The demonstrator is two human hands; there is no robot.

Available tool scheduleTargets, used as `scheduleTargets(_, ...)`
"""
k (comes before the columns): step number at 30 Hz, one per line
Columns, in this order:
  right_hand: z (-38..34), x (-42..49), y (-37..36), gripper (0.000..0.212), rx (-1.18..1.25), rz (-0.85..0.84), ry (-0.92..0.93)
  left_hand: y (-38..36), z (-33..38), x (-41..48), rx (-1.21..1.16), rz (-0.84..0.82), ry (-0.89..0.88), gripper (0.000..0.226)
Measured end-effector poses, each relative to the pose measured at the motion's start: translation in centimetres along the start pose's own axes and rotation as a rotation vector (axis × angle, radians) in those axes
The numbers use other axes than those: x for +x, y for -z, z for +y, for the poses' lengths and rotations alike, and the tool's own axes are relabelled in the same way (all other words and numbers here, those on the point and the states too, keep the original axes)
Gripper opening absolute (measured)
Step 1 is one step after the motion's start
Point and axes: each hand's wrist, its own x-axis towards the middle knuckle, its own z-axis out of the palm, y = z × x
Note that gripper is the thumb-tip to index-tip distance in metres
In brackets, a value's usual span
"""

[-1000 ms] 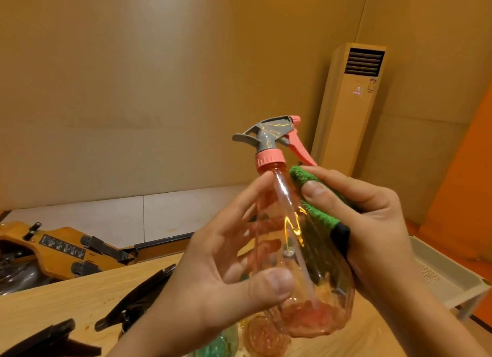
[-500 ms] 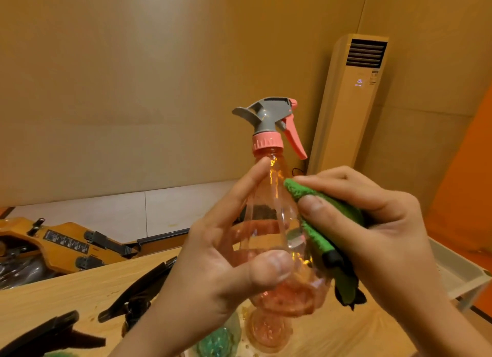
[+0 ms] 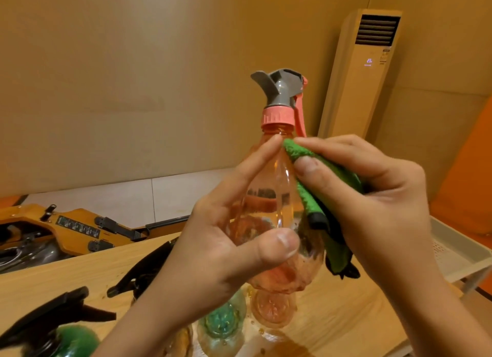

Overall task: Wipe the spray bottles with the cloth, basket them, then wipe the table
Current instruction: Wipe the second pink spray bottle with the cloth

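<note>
Above a pale wooden table [image 3: 346, 316], the pink spray bottle [image 3: 277, 191] stands upright in the air. The left hand [image 3: 213, 250] grips its body, thumb and fingers curled round it. The right hand [image 3: 386, 197] pinches a green cloth [image 3: 314, 197] against its shoulder. A green bottle [image 3: 223, 319] lies beneath, and a white tray [image 3: 452, 250] sits right of the table.

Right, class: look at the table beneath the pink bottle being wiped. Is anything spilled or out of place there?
Yes. A glossy wet patch and small droplets lie on the wooden table below the pink spray bottle. It looks like spilled liquid, not yet wiped.
</note>
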Motion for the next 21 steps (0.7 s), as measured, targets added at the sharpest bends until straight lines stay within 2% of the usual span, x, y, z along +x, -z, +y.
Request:
scheduleTargets(6, 0.0, -0.5, -0.3, 0.022, -0.024, -0.016, 0.003, 0.2, 0.1, 0.0, -0.082, 0.013, -0.003, 0.079)
scheduleTargets(15, -0.6, -0.8, 0.0, 0.02, -0.089, -0.009, -0.006, -0.3, 1.0, -0.3, -0.048, -0.023, 0.053, 0.078)
scheduleTargets(21, -1.8, -4.9, 0.5, 0.022, 0.035, -0.03, -0.1, -1.3, 2.4, -4.2, 0.012, 0.027, 0.137, 0.083)
